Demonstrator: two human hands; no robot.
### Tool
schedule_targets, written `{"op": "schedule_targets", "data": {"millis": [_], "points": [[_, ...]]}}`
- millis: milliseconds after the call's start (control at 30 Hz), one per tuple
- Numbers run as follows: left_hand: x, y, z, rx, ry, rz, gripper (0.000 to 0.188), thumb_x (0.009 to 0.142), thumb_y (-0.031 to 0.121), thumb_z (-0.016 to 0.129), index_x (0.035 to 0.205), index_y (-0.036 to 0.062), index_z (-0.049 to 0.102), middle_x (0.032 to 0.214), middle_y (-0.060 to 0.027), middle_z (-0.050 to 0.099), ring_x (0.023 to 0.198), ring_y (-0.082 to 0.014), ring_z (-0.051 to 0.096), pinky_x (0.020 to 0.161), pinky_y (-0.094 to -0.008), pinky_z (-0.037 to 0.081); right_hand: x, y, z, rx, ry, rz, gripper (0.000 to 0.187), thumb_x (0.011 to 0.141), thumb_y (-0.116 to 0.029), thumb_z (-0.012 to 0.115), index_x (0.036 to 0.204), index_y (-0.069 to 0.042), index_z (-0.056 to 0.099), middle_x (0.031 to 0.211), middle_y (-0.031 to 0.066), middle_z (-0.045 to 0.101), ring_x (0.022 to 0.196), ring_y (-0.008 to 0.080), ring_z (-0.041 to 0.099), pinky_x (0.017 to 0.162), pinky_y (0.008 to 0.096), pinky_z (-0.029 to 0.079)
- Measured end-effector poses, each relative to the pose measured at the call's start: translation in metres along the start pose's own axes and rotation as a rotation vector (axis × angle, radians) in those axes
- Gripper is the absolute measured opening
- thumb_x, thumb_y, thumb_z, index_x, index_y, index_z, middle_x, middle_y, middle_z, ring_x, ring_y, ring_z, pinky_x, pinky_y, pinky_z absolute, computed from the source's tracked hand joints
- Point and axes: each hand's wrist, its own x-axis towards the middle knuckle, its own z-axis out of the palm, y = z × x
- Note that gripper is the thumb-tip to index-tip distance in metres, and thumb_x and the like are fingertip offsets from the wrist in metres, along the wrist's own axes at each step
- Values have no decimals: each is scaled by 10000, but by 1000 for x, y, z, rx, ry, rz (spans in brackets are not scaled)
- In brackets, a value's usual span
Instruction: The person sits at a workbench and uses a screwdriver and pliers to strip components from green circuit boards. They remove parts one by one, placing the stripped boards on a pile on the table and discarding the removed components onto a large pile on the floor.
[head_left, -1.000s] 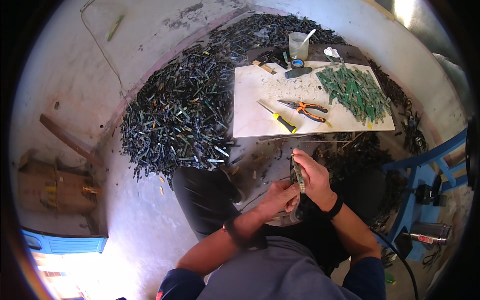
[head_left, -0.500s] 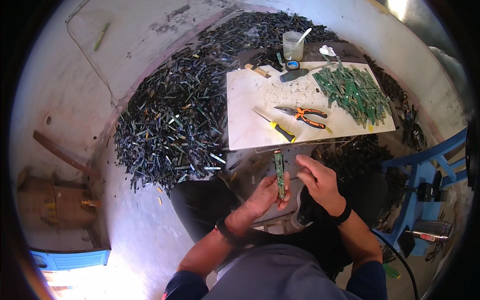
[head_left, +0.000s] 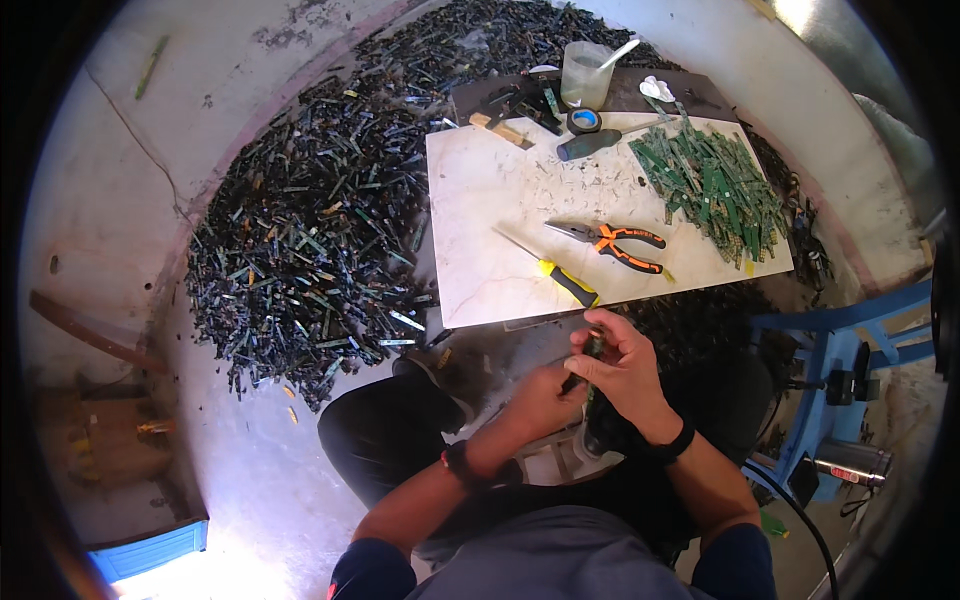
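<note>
A narrow green circuit board strip (head_left: 595, 346) is held between my hands, just off the near edge of the white board. My right hand (head_left: 630, 375) grips its upper end, thumb and fingers closed around it. My left hand (head_left: 543, 402) is closed at the lower end, where the fingers hide most of the strip. On the white board (head_left: 480, 260), a yellow-and-black screwdriver (head_left: 570, 284) lies closest to my hands. Beyond it rest pliers (head_left: 612, 243) with orange-and-black handles. At the right is a heap of green circuit board strips (head_left: 710, 185).
Dark strips form a large pile (head_left: 310, 240) on the floor at the left. A plastic cup (head_left: 585, 78) with a white spoon, a tape roll (head_left: 583, 120) and a dark-handled screwdriver (head_left: 590, 144) stand or lie at the back. A blue chair (head_left: 815, 380) is at my right.
My right hand has come in and closed on the strip's upper end. The strip was plainly visible in my left hand and is now mostly covered. The whole view has shifted slightly.
</note>
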Motion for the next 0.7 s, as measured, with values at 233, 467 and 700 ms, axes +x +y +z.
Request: {"op": "schedule_targets", "data": {"millis": [233,467,700], "points": [[5,-2,-6,-64,28,-120,211,832,195,640,847,-6,577,710,-223,585,636,-413,569,545,-418,453,3,9,-8,-69,-140,107,267,841,-34,702,1077,47,605,881,16,632,833,52,559,767,212,486],[0,7,-14,89,111,-174,237,775,249,661,732,28,589,668,-207,584,644,-421,586,546,-466,466,7,9,-8,-219,-300,-12,203,939,-88,574,1093,39,612,923,26,651,834,75,567,763,232,475],[-7,8,-8,230,174,-152,195,756,195,637,677,33,564,644,-189,581,658,-407,592,573,-464,486,8,12,-12,-170,-398,24,197,972,-110,516,1078,32,601,976,47,651,910,108,586,839,257,467]]}}
